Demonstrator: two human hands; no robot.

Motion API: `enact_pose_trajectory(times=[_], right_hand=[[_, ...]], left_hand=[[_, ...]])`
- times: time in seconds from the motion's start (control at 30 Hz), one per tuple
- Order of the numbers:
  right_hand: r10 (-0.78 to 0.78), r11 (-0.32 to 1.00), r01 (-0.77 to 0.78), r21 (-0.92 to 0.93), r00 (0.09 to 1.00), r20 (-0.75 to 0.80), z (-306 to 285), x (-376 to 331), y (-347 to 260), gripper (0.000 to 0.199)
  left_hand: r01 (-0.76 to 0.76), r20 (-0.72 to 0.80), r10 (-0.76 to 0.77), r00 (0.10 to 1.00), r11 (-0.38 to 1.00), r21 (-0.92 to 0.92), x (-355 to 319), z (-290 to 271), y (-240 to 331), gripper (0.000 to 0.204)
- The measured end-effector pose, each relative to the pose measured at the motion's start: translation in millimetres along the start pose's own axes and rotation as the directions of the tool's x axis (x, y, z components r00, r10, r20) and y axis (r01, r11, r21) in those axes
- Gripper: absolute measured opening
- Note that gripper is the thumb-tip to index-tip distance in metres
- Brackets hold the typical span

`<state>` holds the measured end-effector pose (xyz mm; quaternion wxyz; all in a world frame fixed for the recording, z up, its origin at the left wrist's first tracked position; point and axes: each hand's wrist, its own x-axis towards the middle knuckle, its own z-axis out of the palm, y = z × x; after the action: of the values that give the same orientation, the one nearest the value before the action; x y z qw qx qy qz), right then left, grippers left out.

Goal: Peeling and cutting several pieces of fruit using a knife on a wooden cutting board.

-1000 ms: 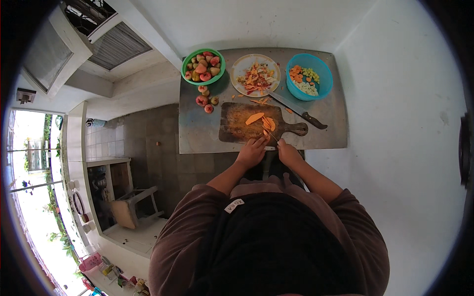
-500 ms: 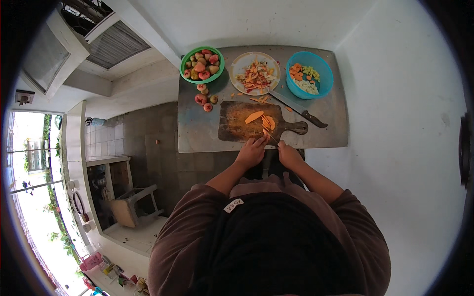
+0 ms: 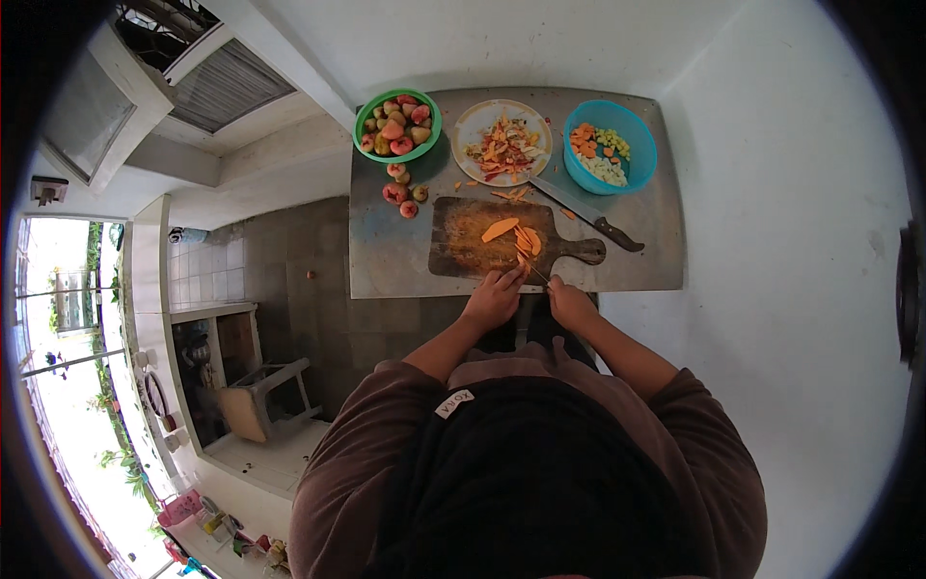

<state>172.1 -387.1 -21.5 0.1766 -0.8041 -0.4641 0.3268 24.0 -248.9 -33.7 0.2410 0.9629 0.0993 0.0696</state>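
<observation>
Holding a small knife in the right grip, an orange piece in the left grip, at the near edge of the cutting board. Beyond, seeing orange slices, then a larger knife, plate and blue bowl on the table.

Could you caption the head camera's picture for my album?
Left fingers hold an orange-coloured piece, right fingers a thin blade, at the near edge of a wooden board.
</observation>
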Motion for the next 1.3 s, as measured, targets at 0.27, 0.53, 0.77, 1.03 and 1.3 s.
enact_pose_trajectory(times=[0.27,0.53,0.77,1.03,1.3], right_hand=[[0.049,0.995,-0.047,-0.085,0.999,0.017,8,7,2,0.019],[0.002,0.996,-0.003,0.085,1.000,0.006,12,-6,26,0.018],[-0.134,0.991,0.125,-0.053,0.968,-0.211,-18,11,21,0.017],[-0.150,0.989,0.148,-0.029,0.981,-0.121,-23,50,2,0.014],[-0.249,0.968,0.249,-0.018,0.968,-0.016,-47,67,20,0.016]], left_hand=[[-0.032,-0.009,0.032,0.999,0.999,-0.005,2,-1,-3,0.052],[-0.063,0.011,0.062,0.998,0.998,0.027,0,1,-6,0.052],[-0.022,0.022,0.021,1.000,0.998,0.057,-2,1,-1,0.053],[0.081,0.057,-0.089,0.994,0.989,0.124,1,2,11,0.058],[0.289,0.082,-0.319,0.944,0.922,0.258,-1,9,38,0.067]])
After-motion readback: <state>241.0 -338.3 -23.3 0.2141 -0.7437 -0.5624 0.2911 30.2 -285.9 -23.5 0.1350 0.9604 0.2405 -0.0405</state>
